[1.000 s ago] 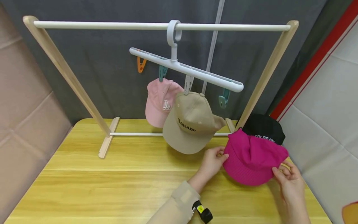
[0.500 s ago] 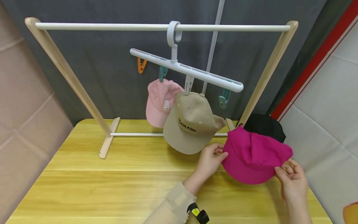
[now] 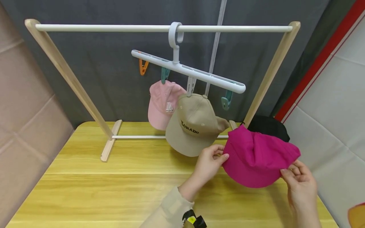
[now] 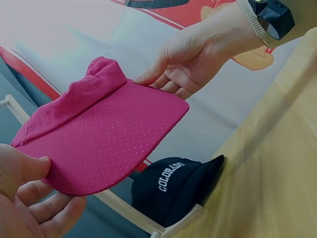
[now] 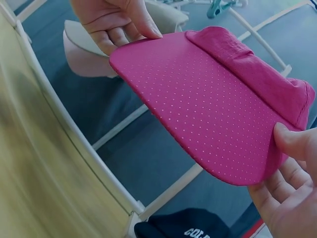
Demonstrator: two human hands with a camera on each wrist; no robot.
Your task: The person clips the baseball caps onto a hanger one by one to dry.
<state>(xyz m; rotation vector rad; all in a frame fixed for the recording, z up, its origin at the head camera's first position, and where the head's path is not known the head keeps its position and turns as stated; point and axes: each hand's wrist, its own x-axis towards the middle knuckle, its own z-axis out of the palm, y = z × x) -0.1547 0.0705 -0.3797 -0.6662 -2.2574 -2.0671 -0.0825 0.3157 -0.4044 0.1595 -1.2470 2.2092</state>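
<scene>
A magenta cap (image 3: 259, 158) with a dotted brim is held above the right part of the table. My left hand (image 3: 210, 161) pinches one side of its brim between thumb and fingers. At the brim's other side, my right hand (image 3: 302, 185) pinches it the same way; both grips also show in the left wrist view, where the brim (image 4: 119, 134) spans between the hands. Behind it a black cap (image 3: 266, 126) lies on the table, partly covered, its white COLORADO lettering readable in the left wrist view. A beige cap (image 3: 196, 123) hangs just left of the magenta one.
A white hanger (image 3: 194, 72) hooks over the rack's white bar (image 3: 114, 28). Clips hold the beige cap and a pink cap (image 3: 162, 107); an orange clip (image 3: 143, 67) and the rightmost teal clip (image 3: 226, 100) hold nothing. Wooden rack legs (image 3: 71, 82) stand on the table (image 3: 114, 190).
The magenta cap has risen slightly and turned a little, covering the black cap's lettering in the head view. My left hand has shifted left, my right hand slightly right, both still gripping the brim.
</scene>
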